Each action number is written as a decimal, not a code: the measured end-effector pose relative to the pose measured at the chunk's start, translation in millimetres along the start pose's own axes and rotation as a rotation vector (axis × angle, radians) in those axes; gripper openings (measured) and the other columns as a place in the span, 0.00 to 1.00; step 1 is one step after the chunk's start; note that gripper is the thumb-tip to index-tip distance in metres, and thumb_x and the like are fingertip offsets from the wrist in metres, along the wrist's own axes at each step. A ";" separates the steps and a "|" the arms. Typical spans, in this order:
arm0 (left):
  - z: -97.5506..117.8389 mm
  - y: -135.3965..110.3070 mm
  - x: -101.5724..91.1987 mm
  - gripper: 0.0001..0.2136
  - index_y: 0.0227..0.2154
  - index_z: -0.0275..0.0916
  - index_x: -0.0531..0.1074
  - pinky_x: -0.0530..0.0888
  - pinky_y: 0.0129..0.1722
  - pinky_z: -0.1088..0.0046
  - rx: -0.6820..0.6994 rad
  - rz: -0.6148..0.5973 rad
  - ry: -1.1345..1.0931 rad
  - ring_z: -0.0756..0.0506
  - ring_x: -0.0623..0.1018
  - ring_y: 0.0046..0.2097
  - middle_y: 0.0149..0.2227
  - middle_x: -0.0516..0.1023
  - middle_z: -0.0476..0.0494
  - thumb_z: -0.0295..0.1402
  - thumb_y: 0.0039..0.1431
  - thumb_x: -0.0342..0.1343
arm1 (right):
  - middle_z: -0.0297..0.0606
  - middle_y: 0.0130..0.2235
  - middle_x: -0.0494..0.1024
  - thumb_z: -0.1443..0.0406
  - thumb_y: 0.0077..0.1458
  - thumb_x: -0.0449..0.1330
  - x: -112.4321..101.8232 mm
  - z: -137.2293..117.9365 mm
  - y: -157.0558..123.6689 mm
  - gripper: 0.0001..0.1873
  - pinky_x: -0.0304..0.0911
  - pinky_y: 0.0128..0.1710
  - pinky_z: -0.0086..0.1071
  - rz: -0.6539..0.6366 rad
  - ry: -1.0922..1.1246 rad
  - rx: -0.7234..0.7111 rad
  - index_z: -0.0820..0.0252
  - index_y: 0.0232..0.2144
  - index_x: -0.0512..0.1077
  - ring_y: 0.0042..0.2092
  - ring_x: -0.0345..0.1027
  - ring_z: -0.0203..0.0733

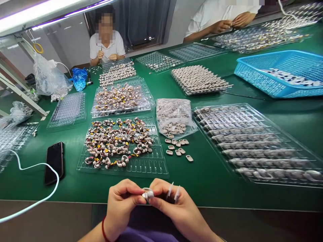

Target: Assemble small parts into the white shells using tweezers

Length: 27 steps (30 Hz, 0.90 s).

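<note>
At the table's near edge, my left hand and my right hand pinch one small beige clip-on earbud between their thumbs and fingers. The earbud has a curved band and rounded ends; the fingers cover part of it. A pair of tweezers is also tucked in my right hand, its two pale ends pointing up. Just beyond the hands lies a clear plastic tray strewn with similar earbud parts with red wires and yellow bits. Small beige oval caps lie to its right, beside a clear bag of them.
A phone and a white cable lie at left. Filled trays and a blue basket occupy the right. More trays stand farther back. Two people work across the green table.
</note>
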<state>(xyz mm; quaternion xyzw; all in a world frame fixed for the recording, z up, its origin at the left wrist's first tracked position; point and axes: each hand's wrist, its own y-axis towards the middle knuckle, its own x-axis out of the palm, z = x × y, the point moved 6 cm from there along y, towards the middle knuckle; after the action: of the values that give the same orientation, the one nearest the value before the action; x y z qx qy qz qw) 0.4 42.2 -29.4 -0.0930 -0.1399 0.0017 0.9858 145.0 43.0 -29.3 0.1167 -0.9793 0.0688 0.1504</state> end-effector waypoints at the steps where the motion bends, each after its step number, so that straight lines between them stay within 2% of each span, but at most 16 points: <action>1: 0.1 -0.4 0.1 0.07 0.20 0.41 0.82 0.70 0.27 0.77 0.004 -0.001 0.002 0.50 0.74 0.26 0.22 0.77 0.48 0.33 0.36 0.75 | 0.33 0.25 0.70 0.57 0.49 0.70 0.3 -0.2 -0.2 0.12 0.61 0.28 0.28 -0.012 -0.008 0.005 0.59 0.23 0.77 0.28 0.63 0.36; 6: 2.4 -0.9 0.3 0.06 0.20 0.41 0.82 0.70 0.27 0.78 0.033 -0.006 0.040 0.51 0.73 0.26 0.22 0.75 0.48 0.32 0.37 0.74 | 0.33 0.26 0.70 0.59 0.54 0.66 -0.4 -0.7 -4.1 0.11 0.60 0.29 0.27 -0.025 -0.084 -0.022 0.59 0.25 0.76 0.29 0.63 0.36; 11: 3.4 -1.1 0.5 0.05 0.22 0.41 0.83 0.70 0.27 0.79 0.058 -0.016 0.052 0.51 0.73 0.26 0.23 0.75 0.48 0.33 0.41 0.73 | 0.34 0.30 0.72 0.63 0.60 0.59 4.4 -9.3 -8.3 0.08 0.63 0.31 0.27 -0.009 -0.208 -0.159 0.57 0.31 0.76 0.31 0.67 0.37; 15: 3.7 -2.9 0.4 0.04 0.24 0.42 0.83 0.71 0.28 0.80 0.079 -0.006 0.061 0.52 0.74 0.27 0.24 0.75 0.49 0.32 0.42 0.72 | 0.33 0.30 0.73 0.68 0.61 0.57 8.2 -18.6 -13.0 0.07 0.65 0.31 0.25 0.063 -0.298 -0.322 0.54 0.35 0.76 0.32 0.69 0.36; 19: 6.6 -5.1 1.2 0.03 0.25 0.43 0.83 0.72 0.28 0.81 0.103 0.000 0.087 0.52 0.74 0.27 0.24 0.76 0.49 0.33 0.45 0.71 | 0.33 0.33 0.74 0.72 0.61 0.56 12.4 -22.8 -17.3 0.11 0.66 0.33 0.23 0.079 -0.390 -0.439 0.53 0.40 0.75 0.33 0.70 0.35; 27: 7.8 -7.0 2.3 0.02 0.28 0.43 0.83 0.74 0.31 0.79 0.107 0.005 0.194 0.48 0.78 0.30 0.27 0.82 0.46 0.30 0.48 0.68 | 0.34 0.35 0.73 0.74 0.62 0.53 15.2 -21.2 -18.8 0.14 0.67 0.35 0.24 0.099 -0.498 -0.530 0.54 0.44 0.71 0.35 0.69 0.36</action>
<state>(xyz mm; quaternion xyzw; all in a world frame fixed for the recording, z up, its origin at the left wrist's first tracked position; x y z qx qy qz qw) 0.3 36.8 -20.1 -0.0401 -0.0435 0.0026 0.9982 141.5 25.3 -2.7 0.0393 -0.9741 -0.2109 -0.0710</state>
